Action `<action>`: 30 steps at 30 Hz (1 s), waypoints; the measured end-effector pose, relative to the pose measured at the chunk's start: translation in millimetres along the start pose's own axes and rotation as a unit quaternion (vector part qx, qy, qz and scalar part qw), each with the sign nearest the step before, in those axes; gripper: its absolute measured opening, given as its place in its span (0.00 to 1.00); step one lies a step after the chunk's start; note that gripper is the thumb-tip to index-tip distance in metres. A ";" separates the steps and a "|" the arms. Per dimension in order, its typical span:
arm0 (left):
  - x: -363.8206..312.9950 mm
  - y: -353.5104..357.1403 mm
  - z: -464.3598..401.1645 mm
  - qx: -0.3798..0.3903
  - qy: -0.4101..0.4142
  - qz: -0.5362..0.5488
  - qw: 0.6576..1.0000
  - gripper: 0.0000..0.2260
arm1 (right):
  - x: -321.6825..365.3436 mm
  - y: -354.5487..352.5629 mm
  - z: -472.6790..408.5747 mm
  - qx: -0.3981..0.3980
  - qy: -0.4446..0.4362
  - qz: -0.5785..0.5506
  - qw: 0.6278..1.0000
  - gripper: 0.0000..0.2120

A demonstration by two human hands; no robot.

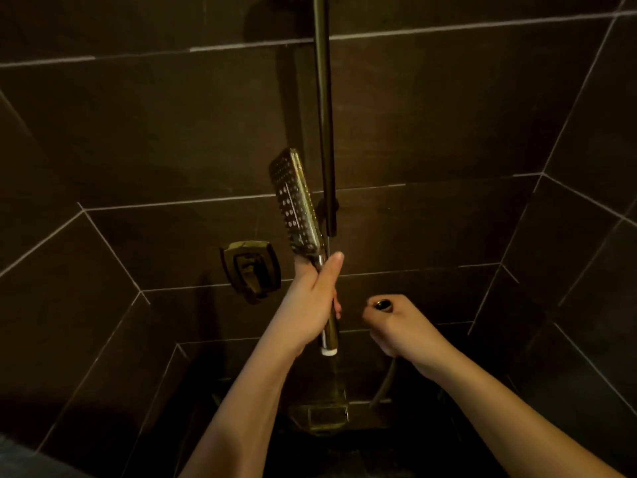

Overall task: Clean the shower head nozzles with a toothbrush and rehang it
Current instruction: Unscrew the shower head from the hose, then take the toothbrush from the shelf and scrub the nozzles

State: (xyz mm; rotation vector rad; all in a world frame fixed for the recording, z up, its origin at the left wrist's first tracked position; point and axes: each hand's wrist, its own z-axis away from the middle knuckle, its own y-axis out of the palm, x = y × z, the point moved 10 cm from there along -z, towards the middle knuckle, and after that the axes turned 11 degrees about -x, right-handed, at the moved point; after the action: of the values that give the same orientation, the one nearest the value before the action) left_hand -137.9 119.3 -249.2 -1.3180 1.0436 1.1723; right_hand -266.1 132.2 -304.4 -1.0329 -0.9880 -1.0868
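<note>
Dark tiled wall [448, 115] behind. Left hand [312, 305] grips shower head [298, 201] by its handle, upright, just beside rail [325, 115]. Right hand [396, 327] closed around hose end [383, 304], apart from the handle.

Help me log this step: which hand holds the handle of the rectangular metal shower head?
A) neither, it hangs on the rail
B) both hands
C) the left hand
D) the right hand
C: the left hand wraps the handle of the rectangular metal shower head, while the right hand is apart, closed on the hose end.
</note>
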 end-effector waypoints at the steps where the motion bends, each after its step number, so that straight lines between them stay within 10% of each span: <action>1: -2.8 -4.7 -2.1 -0.010 0.005 -0.008 1.000 0.22 | 9.1 -5.3 -2.8 -0.019 -0.014 0.007 1.000 0.10; 9: -61.5 -40.9 -20.1 -0.087 0.088 0.063 0.990 0.16 | 119.6 -35.9 -30.3 -0.040 -0.124 0.138 0.982 0.06; 18: -168.6 -68.6 -25.4 -0.176 0.271 0.066 0.944 0.21 | 320.1 -75.3 -51.2 -0.116 -0.297 0.407 0.856 0.18; 30: -220.6 -68.7 -38.2 -0.188 0.306 0.063 0.931 0.17 | 494.1 -157.0 -67.3 -0.308 -0.345 0.303 0.833 0.12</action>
State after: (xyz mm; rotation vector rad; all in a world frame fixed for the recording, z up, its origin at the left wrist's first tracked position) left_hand -98.5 80.3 -21.6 -2.0268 1.4040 1.1132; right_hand -322.2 -56.4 179.9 -2.2029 -0.7456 -0.4666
